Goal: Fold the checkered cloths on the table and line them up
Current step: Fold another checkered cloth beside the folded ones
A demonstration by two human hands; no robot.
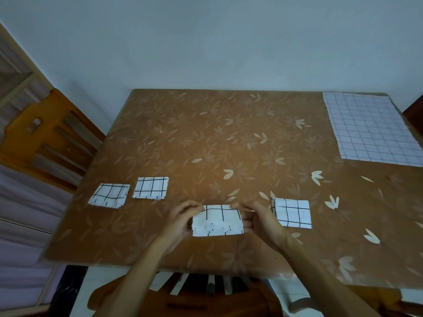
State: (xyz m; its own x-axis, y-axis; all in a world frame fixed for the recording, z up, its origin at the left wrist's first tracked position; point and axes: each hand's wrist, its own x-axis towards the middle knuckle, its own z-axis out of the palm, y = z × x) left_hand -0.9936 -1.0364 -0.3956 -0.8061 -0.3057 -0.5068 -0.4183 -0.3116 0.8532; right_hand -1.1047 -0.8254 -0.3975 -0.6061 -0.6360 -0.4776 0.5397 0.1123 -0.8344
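The held cloth (217,220) is located near the middle of the near edge of the tabletop (229,133). It is folded to a small rectangle. Its long axis runs left to right, parallel to the near edge. The gridded face points toward the far edge; the layered loose edges point toward the person. Whether it touches the tabletop cannot be told.

The left hand (180,218) grips the left short end, fingers curled over the far corner. The right hand (254,219) grips the right short end, thumb on the far corner.

The right cloth (291,212) lies folded just beside the right hand, long axis running near to far, slightly rotated.

The second cloth (150,188) and the far-left cloth (108,195) lie folded side by side near the left edge, close together but apart, both well apart from the held cloth. The far-left cloth is skewed.

The flat cloth (370,126) lies unfolded in the far right corner, reaching the right edge.

One chair (45,133) stands at the left edge; a second chair (183,298) stands at the near edge.
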